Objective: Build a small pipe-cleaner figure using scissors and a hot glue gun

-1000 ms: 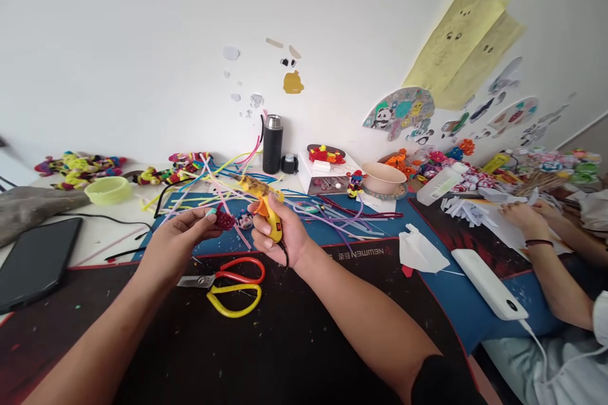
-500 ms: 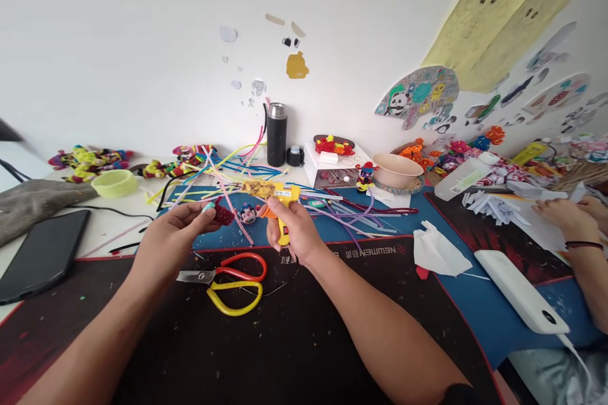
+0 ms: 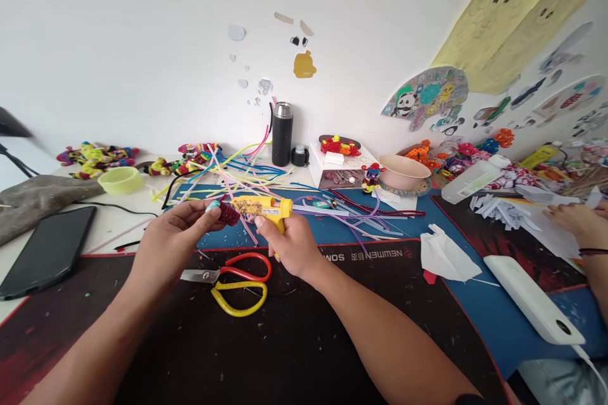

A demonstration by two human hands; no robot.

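My left hand (image 3: pixel 177 234) pinches a small dark red fuzzy piece (image 3: pixel 229 212) with a light blue bit (image 3: pixel 213 205) at its upper edge. Wrapped round the handle of a yellow glue gun (image 3: pixel 263 207) is my right hand (image 3: pixel 292 242). The gun points left, and its front end is right at the red piece; the nozzle tip is hidden behind it. Below both hands, scissors (image 3: pixel 240 285) with one red and one yellow handle lie on the black mat (image 3: pixel 228 354).
Pipe cleaners (image 3: pixel 346 215) are strewn behind my hands, near a black flask (image 3: pixel 282 136). A phone (image 3: pixel 45 250) and green bowl (image 3: pixel 120 181) are left. On the right are a pink bowl (image 3: pixel 403 172), white tissue (image 3: pixel 446 253), power bank (image 3: pixel 532 297) and another person's hand (image 3: pixel 572 224).
The glue gun's front end has come down and closer to the dark red piece, now overlapping it. The camera view has shifted slightly, so the table things appear further right.
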